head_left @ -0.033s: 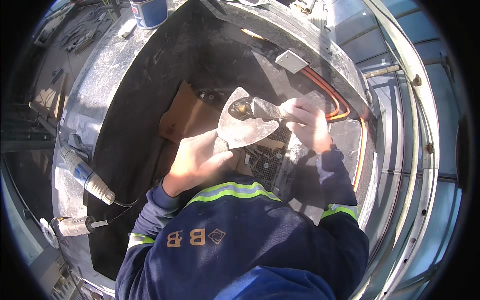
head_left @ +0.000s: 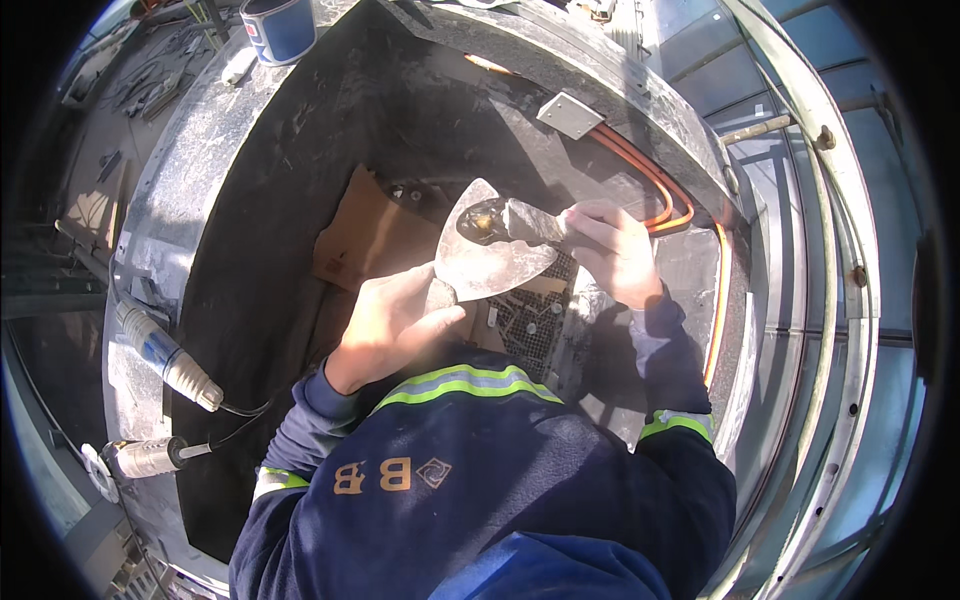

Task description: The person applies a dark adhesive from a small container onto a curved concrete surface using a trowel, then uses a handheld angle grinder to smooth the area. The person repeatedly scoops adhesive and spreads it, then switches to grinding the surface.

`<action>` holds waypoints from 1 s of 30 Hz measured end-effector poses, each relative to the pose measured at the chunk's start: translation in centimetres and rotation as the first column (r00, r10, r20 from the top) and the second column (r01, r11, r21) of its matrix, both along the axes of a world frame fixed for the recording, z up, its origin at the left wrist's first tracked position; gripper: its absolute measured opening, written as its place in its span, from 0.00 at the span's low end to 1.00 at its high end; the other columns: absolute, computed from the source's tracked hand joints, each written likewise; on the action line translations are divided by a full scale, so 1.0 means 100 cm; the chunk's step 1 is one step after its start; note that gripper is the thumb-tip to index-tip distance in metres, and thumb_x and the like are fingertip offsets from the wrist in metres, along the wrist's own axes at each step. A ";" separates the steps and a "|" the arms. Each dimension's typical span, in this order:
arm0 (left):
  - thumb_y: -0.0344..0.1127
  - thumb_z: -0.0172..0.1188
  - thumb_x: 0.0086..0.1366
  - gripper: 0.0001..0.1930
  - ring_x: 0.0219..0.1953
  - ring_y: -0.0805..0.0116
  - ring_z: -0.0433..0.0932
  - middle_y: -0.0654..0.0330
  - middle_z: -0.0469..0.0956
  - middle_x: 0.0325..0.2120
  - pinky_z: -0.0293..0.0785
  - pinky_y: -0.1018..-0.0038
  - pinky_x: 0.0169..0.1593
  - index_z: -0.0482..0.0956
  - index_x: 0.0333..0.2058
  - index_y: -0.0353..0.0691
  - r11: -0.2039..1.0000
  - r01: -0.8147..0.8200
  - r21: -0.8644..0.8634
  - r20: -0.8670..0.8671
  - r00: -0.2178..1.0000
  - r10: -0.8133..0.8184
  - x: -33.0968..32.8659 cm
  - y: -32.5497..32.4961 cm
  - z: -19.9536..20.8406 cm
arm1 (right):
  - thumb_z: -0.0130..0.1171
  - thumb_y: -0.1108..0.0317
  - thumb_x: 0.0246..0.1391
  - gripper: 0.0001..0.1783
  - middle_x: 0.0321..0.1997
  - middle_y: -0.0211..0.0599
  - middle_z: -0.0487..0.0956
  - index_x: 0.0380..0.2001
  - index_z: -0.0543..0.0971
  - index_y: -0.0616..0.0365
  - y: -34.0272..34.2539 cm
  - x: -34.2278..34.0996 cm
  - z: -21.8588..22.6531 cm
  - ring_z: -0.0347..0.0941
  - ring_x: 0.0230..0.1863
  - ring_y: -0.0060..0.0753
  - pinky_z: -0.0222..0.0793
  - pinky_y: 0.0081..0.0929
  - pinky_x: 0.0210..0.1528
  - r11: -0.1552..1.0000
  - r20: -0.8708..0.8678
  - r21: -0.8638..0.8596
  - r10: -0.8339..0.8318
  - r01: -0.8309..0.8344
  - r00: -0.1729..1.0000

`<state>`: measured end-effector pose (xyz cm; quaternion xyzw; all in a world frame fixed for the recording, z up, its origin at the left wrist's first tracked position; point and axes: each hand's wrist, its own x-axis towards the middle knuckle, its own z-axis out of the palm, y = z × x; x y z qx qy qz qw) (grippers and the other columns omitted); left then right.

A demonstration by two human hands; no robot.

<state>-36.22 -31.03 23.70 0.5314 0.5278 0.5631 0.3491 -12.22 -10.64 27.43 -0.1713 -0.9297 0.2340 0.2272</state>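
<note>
as sunlight falls into a dark, high-walled pit [head_left: 240, 330], a person in a navy jacket [head_left: 430, 530] with bright yellow-green bands bends over a trowel [head_left: 490, 268] at the centre of the frame. the right hand [head_left: 618, 255] is closed on the trowel's rough, wrapped handle; the left hand [head_left: 393, 328], at the blade's lower left edge, pinches a small grey piece [head_left: 441, 293] too indistinct to identify. the hands are apart, the blade between them. work on the trowel appears under way rather than finished: much of the blade shows pale and smeared, while a dark patch remains where it meets the handle, and how much is left cannot be told. cardboard [head_left: 355, 235] lies inside the pit, left of the blade. a blue and white bucket [head_left: 280, 38] stands on the rim at upper left; orange cables [head_left: 690, 210] curve from a grey box [head_left: 570, 116] at upper right.
</note>
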 end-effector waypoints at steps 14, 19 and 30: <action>0.30 0.67 0.62 0.20 0.24 0.82 0.73 0.64 0.78 0.28 0.68 0.82 0.27 0.76 0.51 0.26 0.988 -0.146 0.039 -0.063 0.987 0.148 0.119 0.040 -0.010 | 0.60 0.74 0.57 0.15 0.34 0.38 0.82 0.48 0.79 0.67 -0.052 0.243 -0.081 0.78 0.37 0.28 0.73 0.26 0.42 0.544 -0.029 -0.471 -0.796 0.694 0.605; 0.29 0.65 0.64 0.15 0.23 0.83 0.70 0.67 0.75 0.25 0.67 0.82 0.27 0.77 0.48 0.29 0.907 -0.418 0.059 0.208 0.893 0.398 0.064 0.034 0.031 | 0.59 0.71 0.60 0.16 0.33 0.35 0.81 0.49 0.78 0.69 0.005 0.146 -0.074 0.77 0.31 0.20 0.72 0.21 0.31 0.727 -0.071 -0.509 -0.569 0.461 0.819; 0.25 0.67 0.60 0.18 0.26 0.83 0.72 0.64 0.80 0.29 0.69 0.82 0.30 0.77 0.48 0.28 0.741 -0.670 -0.048 0.028 0.740 0.672 -0.037 0.006 -0.063 | 0.65 0.62 0.53 0.14 0.34 0.46 0.81 0.39 0.83 0.59 0.124 -0.255 0.133 0.78 0.34 0.52 0.72 0.38 0.37 0.739 0.013 0.666 0.125 -0.102 0.992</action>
